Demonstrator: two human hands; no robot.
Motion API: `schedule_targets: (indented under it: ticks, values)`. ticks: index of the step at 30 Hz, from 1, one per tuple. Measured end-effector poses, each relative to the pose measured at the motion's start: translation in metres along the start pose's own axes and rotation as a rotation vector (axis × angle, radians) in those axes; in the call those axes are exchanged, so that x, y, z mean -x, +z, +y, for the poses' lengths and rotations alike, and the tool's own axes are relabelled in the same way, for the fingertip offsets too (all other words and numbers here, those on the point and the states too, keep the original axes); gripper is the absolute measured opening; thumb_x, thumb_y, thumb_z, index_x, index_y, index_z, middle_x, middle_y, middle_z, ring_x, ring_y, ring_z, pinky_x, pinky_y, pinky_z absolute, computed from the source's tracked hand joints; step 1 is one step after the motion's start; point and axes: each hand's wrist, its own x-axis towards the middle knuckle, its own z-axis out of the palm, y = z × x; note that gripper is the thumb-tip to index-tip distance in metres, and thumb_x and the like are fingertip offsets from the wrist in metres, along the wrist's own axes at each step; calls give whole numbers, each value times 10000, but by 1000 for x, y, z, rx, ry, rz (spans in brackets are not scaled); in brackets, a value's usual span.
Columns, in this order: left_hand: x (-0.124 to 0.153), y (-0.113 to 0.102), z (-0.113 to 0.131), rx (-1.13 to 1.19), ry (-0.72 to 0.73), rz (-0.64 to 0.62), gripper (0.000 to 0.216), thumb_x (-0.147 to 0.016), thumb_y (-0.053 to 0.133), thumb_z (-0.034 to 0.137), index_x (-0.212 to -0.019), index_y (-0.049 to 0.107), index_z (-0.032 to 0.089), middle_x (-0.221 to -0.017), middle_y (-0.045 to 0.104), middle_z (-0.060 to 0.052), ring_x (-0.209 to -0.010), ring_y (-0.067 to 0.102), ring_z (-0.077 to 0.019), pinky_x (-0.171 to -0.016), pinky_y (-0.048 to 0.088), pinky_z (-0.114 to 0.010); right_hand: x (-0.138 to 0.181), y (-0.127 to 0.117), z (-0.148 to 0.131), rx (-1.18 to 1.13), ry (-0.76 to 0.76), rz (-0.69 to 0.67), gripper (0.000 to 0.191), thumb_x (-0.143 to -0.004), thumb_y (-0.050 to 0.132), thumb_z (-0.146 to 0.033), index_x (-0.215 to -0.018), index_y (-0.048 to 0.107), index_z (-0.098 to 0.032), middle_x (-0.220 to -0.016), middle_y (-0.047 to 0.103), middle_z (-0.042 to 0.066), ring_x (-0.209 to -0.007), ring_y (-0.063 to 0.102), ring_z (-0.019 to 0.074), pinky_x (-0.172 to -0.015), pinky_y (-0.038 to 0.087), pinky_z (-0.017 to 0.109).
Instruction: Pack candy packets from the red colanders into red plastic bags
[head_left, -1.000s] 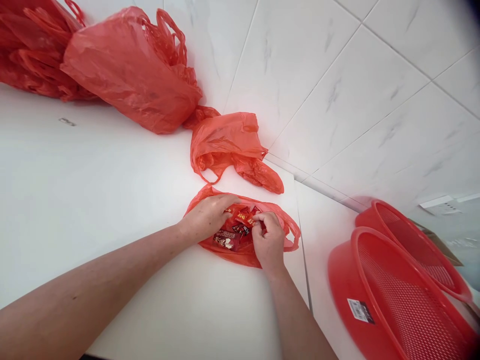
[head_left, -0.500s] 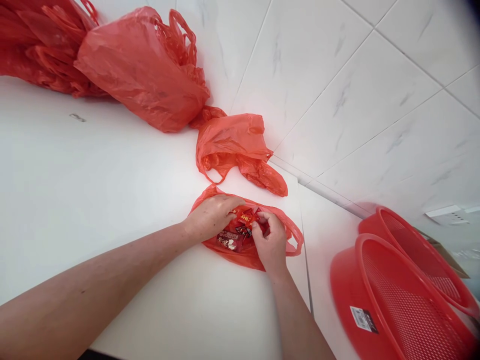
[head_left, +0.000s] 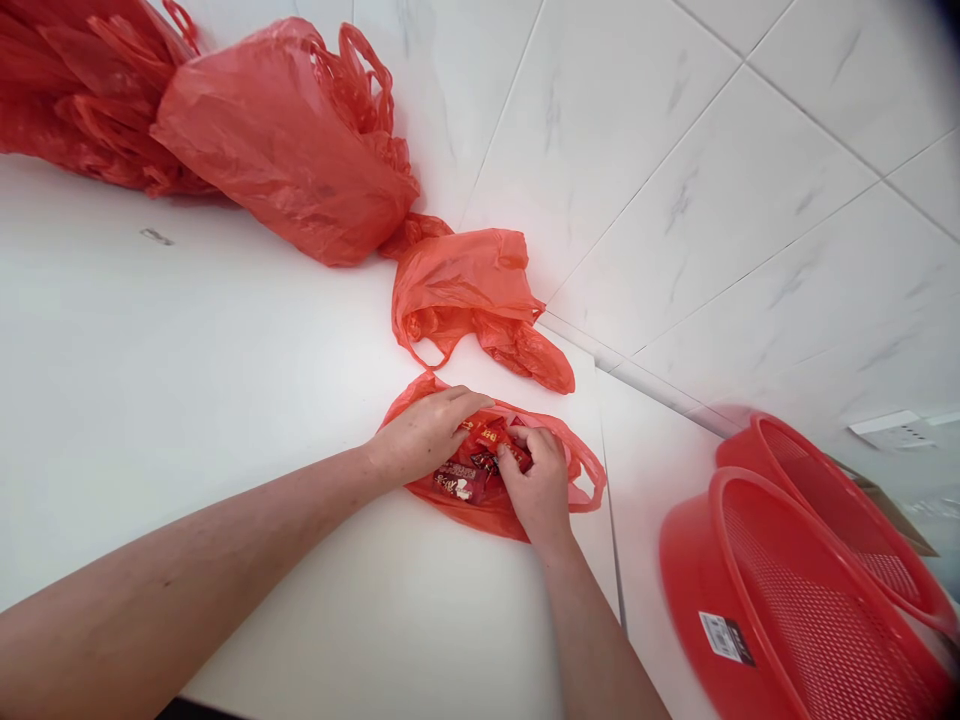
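A red plastic bag (head_left: 457, 515) lies open on the white table, with several small wrapped snack packets inside. One is bright red with yellow lettering (head_left: 491, 437); a dark red packet with white print (head_left: 459, 482) lies below it. My left hand (head_left: 424, 432) reaches over the bag's left rim, its thumb and curled fingers at the left end of the bright red packet. From the right, my right hand (head_left: 538, 485) pinches that packet's other end between thumb and fingers. Some fingertips are hidden in the bag.
Another red bag (head_left: 469, 270) lies crumpled just behind. A fuller red bag (head_left: 277, 140) and a heap of red bags (head_left: 82, 100) stand along the tiled wall (head_left: 600, 150). Two red perforated baskets (head_left: 694, 570) stand at right, near a wall socket (head_left: 896, 432).
My right hand has shifted slightly left toward my left hand, and the bright red packet has turned a little between them. My left hand is almost unmoved.
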Motion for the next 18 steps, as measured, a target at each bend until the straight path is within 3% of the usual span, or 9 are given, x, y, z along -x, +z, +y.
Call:
schedule_targets:
  ticks: [7,18]
  values:
    - [1,1,1,-8,-28,-13,553,-772,389,20,-1268,466,251,-1228,607,-7,-1144,555,-182,-921,455,-324,0,-1,0,-24,6,-3,142,-803,588,-245,-934,635,-217,-930,624,42,-879,563,211,-815,457,383]
    - [3,-3,4,29,-48,-53,449,-767,477,86,-1180,508,259,-1045,664,-2,-966,622,-190,-761,492,-279,-1,-1,-5,-19,26,-11,140,-810,580,-227,-938,636,-222,-944,626,44,-913,554,219,-841,440,397]
